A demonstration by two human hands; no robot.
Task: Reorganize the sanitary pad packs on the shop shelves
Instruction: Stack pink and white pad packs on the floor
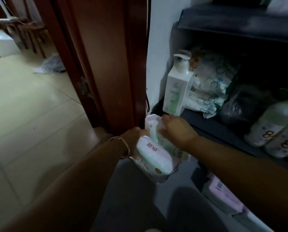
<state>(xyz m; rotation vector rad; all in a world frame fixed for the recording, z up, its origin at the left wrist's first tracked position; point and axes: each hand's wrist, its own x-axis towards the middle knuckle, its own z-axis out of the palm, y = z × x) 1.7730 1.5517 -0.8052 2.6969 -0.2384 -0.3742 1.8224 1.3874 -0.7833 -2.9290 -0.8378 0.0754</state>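
The right hand (176,131) reaches in from the lower right and grips the top of an upright pad pack (154,129), thumb on the near face and fingers curled over its far edge. The left hand (133,134), a thin bangle (123,146) on its wrist, comes in from the lower left and is tucked behind a second pack (154,155) — white and pink with red characters on its top — its fingers mostly hidden, so whether it grasps that pack or only steadies it cannot be told. Both packs sit together with others in a small clump (how many is unclear) just off the left end of the dark shelf (212,126), below its front edge and close to the brown door frame (109,64).

On the shelf, at its left end, stands a white pump bottle (176,87), upright. Just beside it, toward the back, lies a soft pack with a hexagon print (213,84), and further right a dark crumpled bag (240,106). Near the shelf's right front edge two pale bottles (274,128) stand touching each other. Below the shelf, at the lower right, more pinkish packs (223,195) lie flat — blurred. Past the door frame a pale tiled floor (31,114) stretches left.
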